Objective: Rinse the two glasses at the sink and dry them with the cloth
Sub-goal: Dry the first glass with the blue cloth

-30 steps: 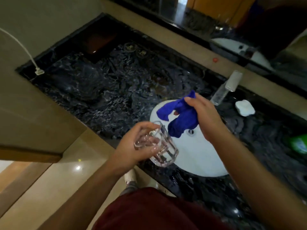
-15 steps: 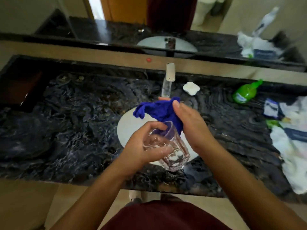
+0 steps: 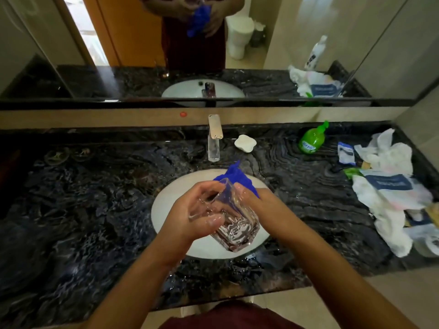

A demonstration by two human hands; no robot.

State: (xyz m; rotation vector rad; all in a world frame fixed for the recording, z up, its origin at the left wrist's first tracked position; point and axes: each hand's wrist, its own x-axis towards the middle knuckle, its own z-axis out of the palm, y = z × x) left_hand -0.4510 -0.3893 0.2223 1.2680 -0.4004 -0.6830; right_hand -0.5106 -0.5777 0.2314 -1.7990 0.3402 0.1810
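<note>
Glass (image 3: 234,224): clear, glossy, faceted. Cloth (image 3: 237,176): blue, matt, soft fabric. Table (image 3: 95,210): dark veined stone, polished. Sink (image 3: 166,210): smooth white ceramic. Tap (image 3: 215,129): shiny metal. Bottle (image 3: 311,141): glossy green plastic.

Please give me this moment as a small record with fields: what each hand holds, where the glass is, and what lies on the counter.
left hand: grips the glass
right hand: holds the blue cloth against the glass mouth
glass position: tilted, above the white sink
tap: no water seen running
counter, right side: green soap bottle, white soap, white bags
second glass: not clearly seen
</note>
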